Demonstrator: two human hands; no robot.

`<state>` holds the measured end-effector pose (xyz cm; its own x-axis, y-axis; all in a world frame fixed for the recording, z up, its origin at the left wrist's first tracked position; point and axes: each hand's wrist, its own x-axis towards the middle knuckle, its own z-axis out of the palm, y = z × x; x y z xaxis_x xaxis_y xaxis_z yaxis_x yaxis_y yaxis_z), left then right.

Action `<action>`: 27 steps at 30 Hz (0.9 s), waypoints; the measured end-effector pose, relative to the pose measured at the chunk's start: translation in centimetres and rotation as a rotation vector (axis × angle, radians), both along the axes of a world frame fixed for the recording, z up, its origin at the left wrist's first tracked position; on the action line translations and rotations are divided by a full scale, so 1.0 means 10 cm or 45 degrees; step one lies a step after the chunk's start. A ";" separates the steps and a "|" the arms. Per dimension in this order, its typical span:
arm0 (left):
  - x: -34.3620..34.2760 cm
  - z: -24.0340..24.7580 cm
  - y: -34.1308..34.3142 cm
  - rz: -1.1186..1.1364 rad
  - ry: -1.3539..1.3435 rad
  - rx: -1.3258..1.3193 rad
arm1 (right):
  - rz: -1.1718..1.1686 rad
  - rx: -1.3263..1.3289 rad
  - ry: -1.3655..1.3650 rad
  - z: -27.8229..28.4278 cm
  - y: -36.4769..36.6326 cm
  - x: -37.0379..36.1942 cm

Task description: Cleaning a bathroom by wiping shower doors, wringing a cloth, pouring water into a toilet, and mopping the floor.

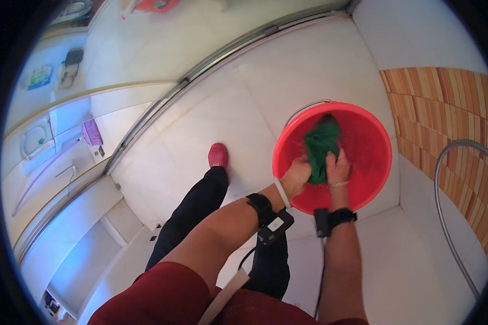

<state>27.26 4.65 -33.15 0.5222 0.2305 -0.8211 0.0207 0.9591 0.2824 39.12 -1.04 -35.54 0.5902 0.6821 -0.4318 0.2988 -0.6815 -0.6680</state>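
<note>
A red bucket stands on the floor, slightly right of centre, its metal handle resting outside the far left rim. Both my hands reach down inside it. Between them is a dark green cloth, bunched up and trailing toward the bucket's far side. My left hand is closed on the cloth's near left edge. My right hand grips the cloth from the right, fingers pointing away from me. The cloth's far end looks blurred. Whether water lies in the bucket I cannot tell.
A grey shower hose curves beside the wood-look wall tiles on the right. A metal door track with glass panels crosses the left and far side. My foot in a red shoe stands left of the bucket on pale floor tiles.
</note>
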 end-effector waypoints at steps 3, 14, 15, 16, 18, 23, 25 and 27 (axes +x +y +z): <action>-0.05 0.24 0.17 -0.072 0.126 0.029 | -0.408 -0.019 0.613 -0.03 -0.18 0.37; -0.21 -0.30 0.05 0.205 -0.097 -0.399 | -1.370 0.699 1.585 1.40 -0.46 -0.22; -0.19 -0.22 0.08 0.222 -0.041 -0.276 | -1.377 0.702 1.578 1.35 -0.52 -0.09; -0.14 -0.07 0.11 0.210 -0.049 -0.277 | -1.093 0.246 1.199 1.27 -0.56 0.09; -0.14 0.32 0.22 0.330 0.062 -0.088 | -0.786 -0.164 0.837 1.03 -0.49 0.11; -0.13 0.58 0.27 0.437 0.166 -0.058 | 0.337 0.141 -0.220 0.45 -0.11 -0.44; 0.01 0.54 0.20 0.510 0.057 -0.157 | -0.407 0.437 0.863 -0.26 -0.32 -0.47; -0.14 0.38 0.19 0.677 -0.212 -0.304 | -0.265 0.417 0.630 -0.17 -0.27 -0.39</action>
